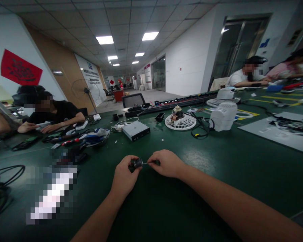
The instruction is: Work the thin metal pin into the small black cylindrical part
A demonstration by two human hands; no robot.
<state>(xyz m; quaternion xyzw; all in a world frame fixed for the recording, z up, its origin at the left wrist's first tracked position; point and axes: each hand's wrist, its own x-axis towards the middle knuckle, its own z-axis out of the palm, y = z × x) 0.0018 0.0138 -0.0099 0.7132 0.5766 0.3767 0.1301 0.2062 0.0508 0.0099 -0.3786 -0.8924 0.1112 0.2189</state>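
Note:
Over the green table, my left hand (125, 174) grips a small dark cylinder (138, 163) with a shiny end, which looks like a little motor. Its end faces right, toward my right hand (167, 163). The fingers of that hand pinch a thin metal rod (145, 163) that reaches the cylinder's end. Whether the rod belongs to the cylinder or is a separate tool, I cannot tell. Beyond my hands lies a silver and black box-shaped drive (136, 130). A white fan grille (181, 123) with an exposed motor on it rests further right.
A white plastic housing (223, 116) with a black cable (200, 129) stands at the right. Tools and a blue-and-white bundle (97, 136) lie at the left, near a blurred-out bright object (54, 193). Co-workers (55, 112) sit across the table on both sides.

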